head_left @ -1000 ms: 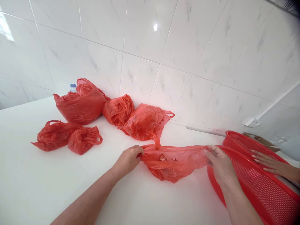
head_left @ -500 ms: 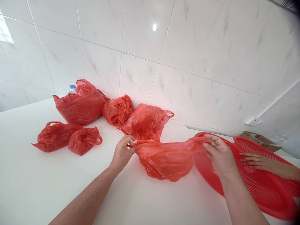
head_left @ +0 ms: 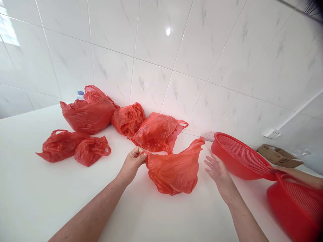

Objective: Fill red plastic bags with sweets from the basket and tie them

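A red plastic bag [head_left: 174,173] stands on the white table in front of me, its contents hidden. My left hand [head_left: 132,163] pinches the bag's left handle between thumb and fingers. To the right of the bag, my right hand [head_left: 218,169] is open, fingers apart, touching nothing. The bag's right handle sticks up loose near it. Just behind stands another filled red plastic bag [head_left: 157,131] with a looped handle.
More red bags stand at the left, a large one [head_left: 89,112] beside a blue-capped bottle [head_left: 80,95]. At right, another person's hand [head_left: 290,173] is at two red plastic baskets, one farther back [head_left: 227,161], one nearer [head_left: 285,205]. A cardboard box [head_left: 277,155] sits behind.
My right hand has let go of the bag's right handle and opened. The red baskets, overlapping before, have moved apart, the nearer one shifting right by the other person's hand.
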`<control>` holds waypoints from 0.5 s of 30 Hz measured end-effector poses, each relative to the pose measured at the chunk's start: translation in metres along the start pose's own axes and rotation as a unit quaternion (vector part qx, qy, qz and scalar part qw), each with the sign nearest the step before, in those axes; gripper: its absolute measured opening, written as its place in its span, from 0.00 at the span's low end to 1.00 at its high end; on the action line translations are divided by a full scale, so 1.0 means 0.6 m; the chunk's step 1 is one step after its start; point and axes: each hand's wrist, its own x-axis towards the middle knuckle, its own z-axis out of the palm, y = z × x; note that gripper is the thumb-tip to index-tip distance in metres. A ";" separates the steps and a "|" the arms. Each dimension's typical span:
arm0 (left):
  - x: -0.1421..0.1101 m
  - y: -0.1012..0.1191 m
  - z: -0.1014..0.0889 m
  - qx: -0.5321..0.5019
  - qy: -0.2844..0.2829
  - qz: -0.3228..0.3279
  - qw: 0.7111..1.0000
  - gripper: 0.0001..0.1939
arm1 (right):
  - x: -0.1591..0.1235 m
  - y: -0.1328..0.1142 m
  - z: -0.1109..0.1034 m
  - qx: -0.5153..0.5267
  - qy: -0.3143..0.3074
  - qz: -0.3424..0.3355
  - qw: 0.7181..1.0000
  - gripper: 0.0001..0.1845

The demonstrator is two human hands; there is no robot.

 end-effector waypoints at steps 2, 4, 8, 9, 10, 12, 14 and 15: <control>-0.003 0.000 0.000 -0.006 -0.024 -0.017 1.000 0.15 | 0.012 0.019 0.009 0.013 0.004 0.023 1.000 0.40; -0.004 0.000 0.001 -0.004 -0.044 -0.031 0.999 0.15 | 0.026 0.031 0.024 0.028 0.002 0.032 0.999 0.41; -0.005 0.000 -0.001 0.010 -0.065 -0.040 0.997 0.14 | 0.047 0.027 0.069 0.094 -0.059 0.038 0.993 0.42; -0.005 -0.001 -0.001 0.018 -0.067 -0.044 0.997 0.13 | 0.049 0.023 0.081 0.109 -0.088 0.049 0.989 0.39; -0.005 -0.002 -0.001 0.028 -0.068 -0.052 0.996 0.15 | 0.050 0.020 0.094 0.119 -0.115 0.062 0.984 0.34; -0.005 -0.006 -0.001 0.039 -0.066 -0.075 0.994 0.22 | 0.053 0.016 0.115 0.129 -0.149 0.089 0.976 0.24; -0.003 -0.010 -0.002 0.046 -0.059 -0.100 0.992 0.22 | 0.057 0.016 0.130 0.148 -0.151 0.100 0.972 0.17; -0.001 -0.012 -0.003 0.047 -0.052 -0.108 0.992 0.19 | 0.061 0.016 0.135 0.162 -0.149 0.098 0.971 0.15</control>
